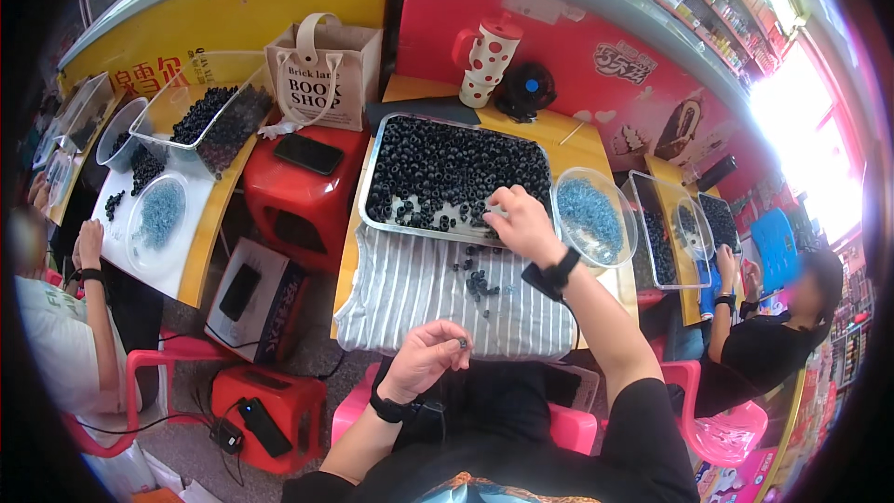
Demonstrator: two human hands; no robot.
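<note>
My left hand (424, 360) is raised above my lap, short of the table's front edge. Its thumb and fingers pinch a small dark cap-like piece (463, 343). My right hand (523, 225) reaches over the near right rim of a clear tray (371, 214), fingers curled down and closed among the black pieces. What sits between those fingertips is hidden. Small black ring-shaped parts (447, 154) fill most of the tray. Right of it stands a round clear tub (626, 224) of small translucent blue pieces (587, 210). Several loose black parts (480, 284) lie on a striped grey cloth (400, 289) before the tray.
A polka-dot tumbler (489, 61) and a small black fan (526, 88) stand behind the tray. A red stool (298, 205) at left carries a phone (309, 155) and a canvas bag (326, 74). People work at neighbouring tables: one person (70, 345) left, another (768, 345) right.
</note>
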